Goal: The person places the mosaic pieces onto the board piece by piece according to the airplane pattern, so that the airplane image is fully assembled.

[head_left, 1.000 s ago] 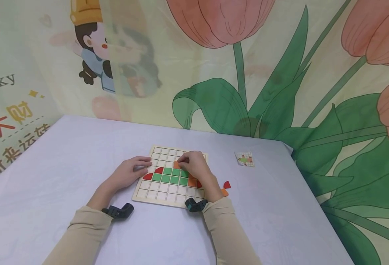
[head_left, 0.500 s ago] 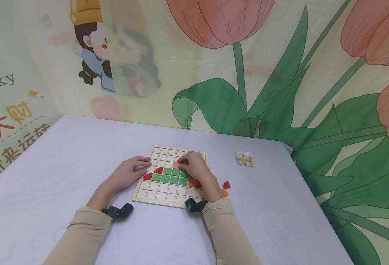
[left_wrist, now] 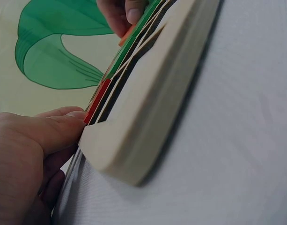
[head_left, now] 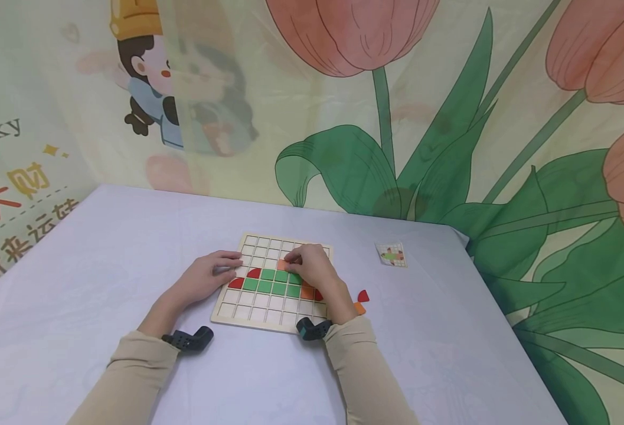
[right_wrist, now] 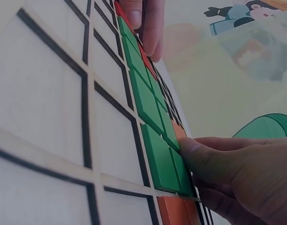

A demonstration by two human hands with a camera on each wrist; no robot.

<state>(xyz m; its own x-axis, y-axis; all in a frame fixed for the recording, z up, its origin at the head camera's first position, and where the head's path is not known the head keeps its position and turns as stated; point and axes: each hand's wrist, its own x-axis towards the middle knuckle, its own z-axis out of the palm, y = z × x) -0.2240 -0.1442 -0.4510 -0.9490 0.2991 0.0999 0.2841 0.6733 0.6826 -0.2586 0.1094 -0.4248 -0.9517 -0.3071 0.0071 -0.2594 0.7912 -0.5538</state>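
Observation:
A pale wooden grid board (head_left: 252, 325) lies on the table. Green square tiles (head_left: 264, 286) fill several of its cells in two rows, with red rounded tiles (head_left: 235, 283) at their left end. My right hand (head_left: 314, 265) pinches an orange tile (head_left: 282, 264) at a cell just above the green rows; the thumb tip touches it in the right wrist view. Near the right wrist, another orange tile (head_left: 307, 292) and a partly covered red tile (head_left: 319, 294) sit on the board. My left hand (head_left: 202, 277) rests at the board's left edge, fingers extended and thumb beside a red tile.
Right of the board, a loose red tile (head_left: 363, 296) and a loose orange tile (head_left: 360, 307) lie on the white tablecloth (head_left: 439, 348). Farther back is a small pattern card (head_left: 391, 255). A printed curtain (head_left: 338, 106) hangs behind the table.

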